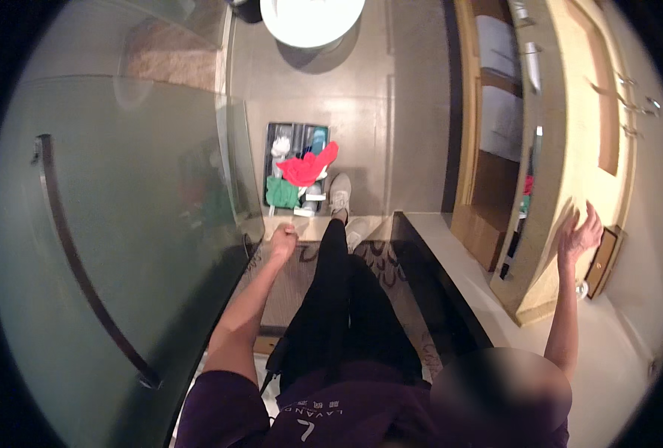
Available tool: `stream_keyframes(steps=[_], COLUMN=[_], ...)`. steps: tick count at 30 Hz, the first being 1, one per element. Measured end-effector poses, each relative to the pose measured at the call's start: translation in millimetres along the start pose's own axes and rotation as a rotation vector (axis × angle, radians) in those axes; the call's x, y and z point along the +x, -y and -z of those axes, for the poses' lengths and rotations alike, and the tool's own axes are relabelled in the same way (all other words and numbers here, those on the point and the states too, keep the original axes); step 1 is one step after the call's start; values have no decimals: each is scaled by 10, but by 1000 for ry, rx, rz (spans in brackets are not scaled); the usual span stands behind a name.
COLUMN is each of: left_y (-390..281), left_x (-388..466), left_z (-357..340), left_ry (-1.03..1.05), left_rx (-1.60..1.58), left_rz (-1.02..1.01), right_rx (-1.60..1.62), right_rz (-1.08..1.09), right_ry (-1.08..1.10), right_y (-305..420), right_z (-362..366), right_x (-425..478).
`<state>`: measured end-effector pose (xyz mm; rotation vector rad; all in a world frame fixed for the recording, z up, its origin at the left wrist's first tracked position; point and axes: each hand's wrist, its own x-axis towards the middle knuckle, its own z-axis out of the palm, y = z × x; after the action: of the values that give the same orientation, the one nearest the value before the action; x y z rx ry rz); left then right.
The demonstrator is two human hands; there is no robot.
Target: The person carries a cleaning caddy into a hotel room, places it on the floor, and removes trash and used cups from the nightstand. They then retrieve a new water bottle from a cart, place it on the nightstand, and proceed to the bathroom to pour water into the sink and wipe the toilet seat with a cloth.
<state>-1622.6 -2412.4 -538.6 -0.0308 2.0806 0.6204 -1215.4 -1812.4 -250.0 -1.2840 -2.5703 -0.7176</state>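
My left hand (284, 241), its fingers curled, hangs by the edge of the glass door, just below a dark caddy (266, 162) on the floor. In the caddy lie a red cloth (308, 167), a green cloth (282, 192), a white brush head (280, 147) and several bottles. My right hand (581, 231) is raised with fingers apart beside the pale wooden cabinet; whether it touches the cabinet cannot be told. Nothing shows in its fingers.
A frosted glass door (135, 185) with a long handle (65, 241) stands at left. A round white basin (312, 19) is ahead. At right are shelves with folded white towels (500, 120), a light counter (466, 269) and wall hooks (631, 106). Patterned carpet (384, 269) meets the tiled floor.
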Motion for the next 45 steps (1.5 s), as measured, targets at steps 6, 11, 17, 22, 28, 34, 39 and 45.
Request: stream_keyframes(steps=[6,11,17,22,28,34,39,45], left_y=[-494,-1104,-831,-513,-463,-319,-571,-1132], left_x=[621,1133,1689,1321,328,-289,-227,-143], left_z=[-436,-830,-979,-564,429,747,582,380], left_ry=[-72,-33,-14,-401,-293,-378,-191,-188], left_rx=[331,493,857,23,-1192,-1096,-713,313], left_rz=[-120,-156,-52,-275,-2,-6,-43,-259], right_rx=[874,1414,1449,1256,1123,1038,872,944], right_rz=[476,378,178,-33,-420,-845,-333,252], right_ry=[479,895,1074,1264,1254,1316,972,1022], right_y=[2872,4017,4720,4812,5561,6377,6071,5340], right_z=[686,103,-251,-610,-1402,-2144,-1670,-684], right_x=[627,-544,-1405,-1572,-1938,-2145,-1319,-436])
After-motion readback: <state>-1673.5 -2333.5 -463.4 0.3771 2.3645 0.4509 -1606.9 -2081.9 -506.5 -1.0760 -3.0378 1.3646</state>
